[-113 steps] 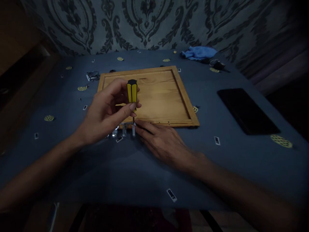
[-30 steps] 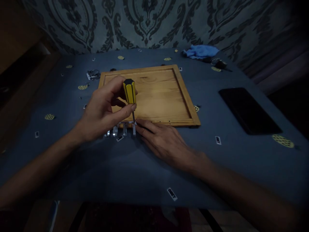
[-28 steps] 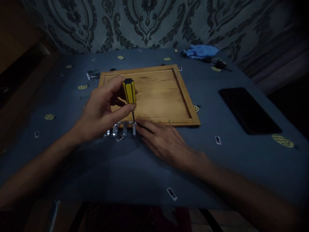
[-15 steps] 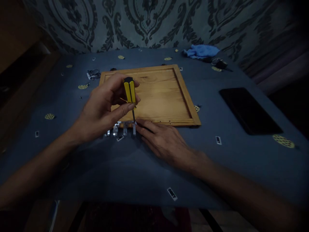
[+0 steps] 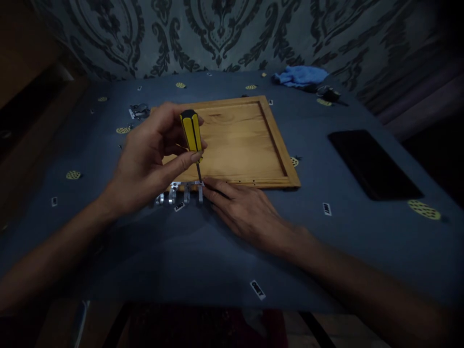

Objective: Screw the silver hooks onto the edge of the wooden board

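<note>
**Screwdriver upright on the hook rail**

Nearest the front edge of the surface (image 5: 217,261): right hand (image 5: 250,215) laid flat, fingers outstretched, tips pinning the right end of the metal hook rail (image 5: 179,192). Just behind: left hand (image 5: 145,164), fingers closed round the yellow-and-black screwdriver (image 5: 191,130), held upright, tip down on the rail at the near edge of the wooden tray (image 5: 239,145). Probably light and stiff, ribbed handle unlikely to slip; best gripped mid-handle. Rail small, hard, apt to skid unless pinned. Farther right, a dark phone (image 5: 369,164); at the far edge, a blue cloth (image 5: 299,76).
</note>
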Demonstrator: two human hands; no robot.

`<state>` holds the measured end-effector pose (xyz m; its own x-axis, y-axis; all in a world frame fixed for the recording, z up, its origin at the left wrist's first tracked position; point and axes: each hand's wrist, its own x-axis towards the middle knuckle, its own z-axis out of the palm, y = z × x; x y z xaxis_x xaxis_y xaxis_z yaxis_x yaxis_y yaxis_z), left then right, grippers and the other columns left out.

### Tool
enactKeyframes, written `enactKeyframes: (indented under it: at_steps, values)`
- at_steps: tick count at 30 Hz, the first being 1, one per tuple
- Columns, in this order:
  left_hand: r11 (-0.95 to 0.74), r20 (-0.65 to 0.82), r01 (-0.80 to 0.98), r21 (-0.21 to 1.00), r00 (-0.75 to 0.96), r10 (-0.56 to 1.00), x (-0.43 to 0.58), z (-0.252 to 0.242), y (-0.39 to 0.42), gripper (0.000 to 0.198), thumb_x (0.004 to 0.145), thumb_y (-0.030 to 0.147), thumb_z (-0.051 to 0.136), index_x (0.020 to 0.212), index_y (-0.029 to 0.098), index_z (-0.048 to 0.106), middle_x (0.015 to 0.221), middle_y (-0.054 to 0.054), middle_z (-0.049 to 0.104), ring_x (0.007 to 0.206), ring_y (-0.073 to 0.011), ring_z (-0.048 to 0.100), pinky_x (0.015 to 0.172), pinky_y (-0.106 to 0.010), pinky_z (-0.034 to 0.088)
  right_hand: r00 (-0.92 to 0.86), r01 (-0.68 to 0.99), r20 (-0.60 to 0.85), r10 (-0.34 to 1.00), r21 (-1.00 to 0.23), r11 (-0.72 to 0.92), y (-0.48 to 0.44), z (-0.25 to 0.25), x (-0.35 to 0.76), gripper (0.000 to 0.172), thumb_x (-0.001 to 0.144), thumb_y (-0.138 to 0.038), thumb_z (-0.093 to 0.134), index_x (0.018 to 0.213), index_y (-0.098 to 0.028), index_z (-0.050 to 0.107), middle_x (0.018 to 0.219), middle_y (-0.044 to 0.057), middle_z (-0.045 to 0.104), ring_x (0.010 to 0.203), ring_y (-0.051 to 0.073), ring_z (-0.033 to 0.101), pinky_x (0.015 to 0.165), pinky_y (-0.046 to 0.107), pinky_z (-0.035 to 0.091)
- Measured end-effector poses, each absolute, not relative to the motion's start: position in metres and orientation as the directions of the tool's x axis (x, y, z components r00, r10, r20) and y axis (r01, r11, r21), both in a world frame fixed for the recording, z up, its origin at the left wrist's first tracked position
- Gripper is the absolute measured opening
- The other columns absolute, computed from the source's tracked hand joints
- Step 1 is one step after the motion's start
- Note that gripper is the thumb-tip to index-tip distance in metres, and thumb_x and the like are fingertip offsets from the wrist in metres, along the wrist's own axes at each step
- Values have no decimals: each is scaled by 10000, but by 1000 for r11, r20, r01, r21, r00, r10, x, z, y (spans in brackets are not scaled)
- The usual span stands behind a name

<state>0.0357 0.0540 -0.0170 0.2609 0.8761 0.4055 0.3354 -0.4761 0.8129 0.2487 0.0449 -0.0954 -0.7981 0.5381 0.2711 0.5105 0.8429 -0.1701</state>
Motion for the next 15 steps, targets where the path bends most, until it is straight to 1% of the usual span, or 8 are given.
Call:
enactKeyframes:
  at_steps: [3,9,13,15]
  values:
    - [-473,404,344,811,255,878,35,-18,55,306,844,197,788,1106,260,643,1131,-34,739,1012,-221,754,877,-374,658,-799,517,256,544,-167,839,45,-95,248,384,995,-113,502,1358,-130,625,1431,154,658,1027,273,748,741,397,645]
    - [-441,371,377,814,247,895,36,-18,55,332,835,242,791,1131,211,643,1043,-46,755,975,-222,757,875,-373,649,-795,527,238,558,-183,830,43,-93,247,390,995,-107,496,1363,-130,625,1432,159,657,1028,285,754,737,415,653]
    - [-424,358,374,825,234,904,37,-18,54,302,826,257,801,1083,207,650,1003,-38,744,961,-220,750,872,-372,647,-795,517,254,551,-193,834,43,-94,247,413,989,-89,487,1379,-127,616,1435,163,652,1056,292,747,743,422,657]
    - [-425,358,377,823,235,903,36,-18,54,268,826,257,801,1041,217,648,984,-30,725,946,-212,741,861,-368,646,-795,515,263,547,-187,837,44,-94,247,400,982,-89,501,1361,-118,627,1429,164,657,1060,293,746,772,425,658]
